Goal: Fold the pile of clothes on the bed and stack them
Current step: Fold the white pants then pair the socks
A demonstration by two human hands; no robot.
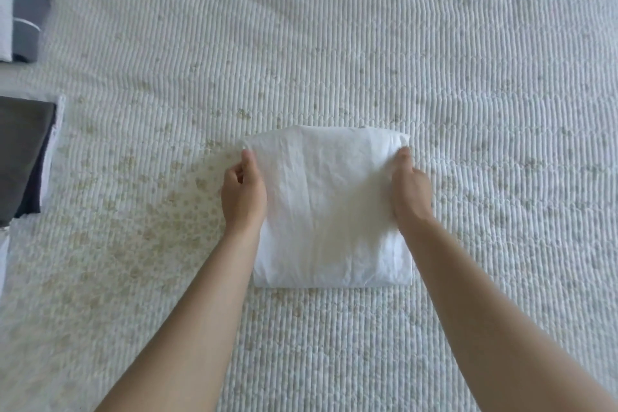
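From the head camera, a white folded garment [331,211] lies flat in the middle of the bed [434,77], on its ribbed white quilt with faint tan flecks. The left hand [243,192] pinches the garment's far left corner, its grip closed on the cloth. The right hand [409,189] holds the far right corner the same way, fingers curled into the fabric. Dark and grey folded clothes [25,157] lie at the bed's left edge.
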